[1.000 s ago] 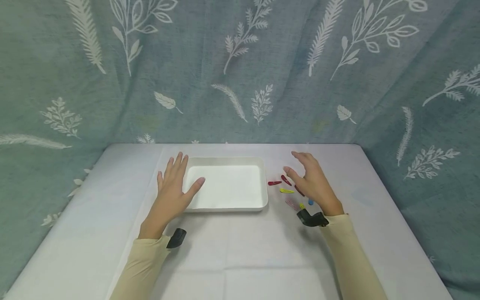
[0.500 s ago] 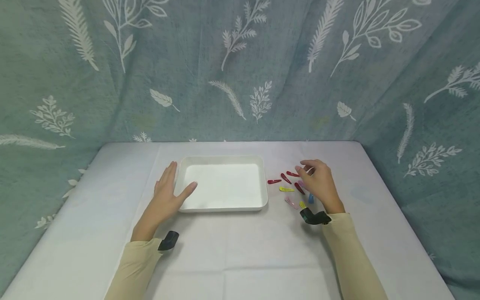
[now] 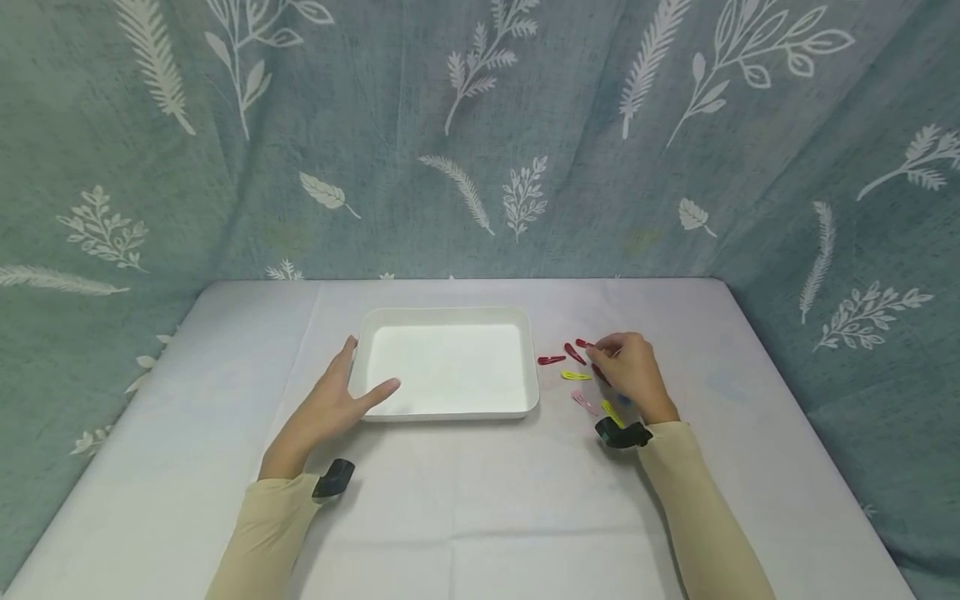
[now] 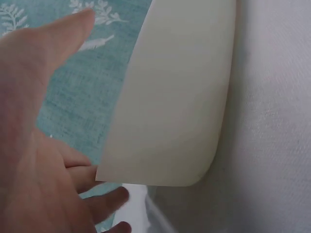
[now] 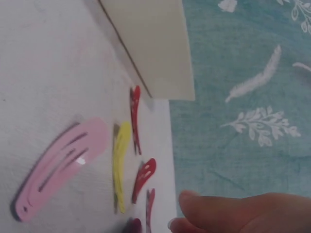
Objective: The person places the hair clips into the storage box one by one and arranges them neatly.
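A white rectangular tray lies on the cloth. My left hand is at its left end, thumb spread over the near rim and fingers along the outer side; in the left wrist view the fingers are at the tray's corner. My right hand is low over the hair clips to the tray's right, fingers bent and fingertips by a red hair clip. Whether they pinch anything is hidden. Around it lie more red clips, yellow clips and a pink clip. A blue clip is partly covered by the hand.
White cloth covers the table. A blue-green curtain with white leaf patterns stands behind and at both sides. Dark wrist cameras sit on both wrists.
My left hand has shifted left to the tray's outer side. My right hand's spread fingers have drawn together and come down among the clips. The tray looks still over the last half second.
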A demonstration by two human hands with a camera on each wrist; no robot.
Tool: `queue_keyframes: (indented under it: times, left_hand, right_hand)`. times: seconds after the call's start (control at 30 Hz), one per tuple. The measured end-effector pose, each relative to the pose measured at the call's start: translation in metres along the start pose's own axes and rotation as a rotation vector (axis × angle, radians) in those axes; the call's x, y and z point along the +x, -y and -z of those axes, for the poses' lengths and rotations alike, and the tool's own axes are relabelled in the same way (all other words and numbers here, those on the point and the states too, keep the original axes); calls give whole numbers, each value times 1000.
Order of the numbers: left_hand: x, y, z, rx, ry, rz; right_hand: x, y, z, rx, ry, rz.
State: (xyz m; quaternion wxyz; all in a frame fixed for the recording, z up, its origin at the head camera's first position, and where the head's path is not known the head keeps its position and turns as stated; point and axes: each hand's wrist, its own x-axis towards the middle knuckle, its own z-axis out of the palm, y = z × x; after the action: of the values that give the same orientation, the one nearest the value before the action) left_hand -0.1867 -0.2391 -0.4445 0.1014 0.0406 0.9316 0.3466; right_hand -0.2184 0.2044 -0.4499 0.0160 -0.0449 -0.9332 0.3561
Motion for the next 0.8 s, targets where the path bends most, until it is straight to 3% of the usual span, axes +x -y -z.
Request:
queue_keyframes:
  times: [0.23,0.43,0.67,0.8]
  left_hand:
    - [0,5,-5,-92,5,-135]
    - [-2,5,-6,-116,31,-138]
    - [0,5,-7,-92,22,-160]
    - [0,5,-8,-53,16,-127]
  right_hand:
    - [0,2,-6,-35,38,-16]
    - [0,4,-10,-55,55,-41]
    - [0,5,-12,-62,63,-49]
    - [1,5,-14,-84,64,-47]
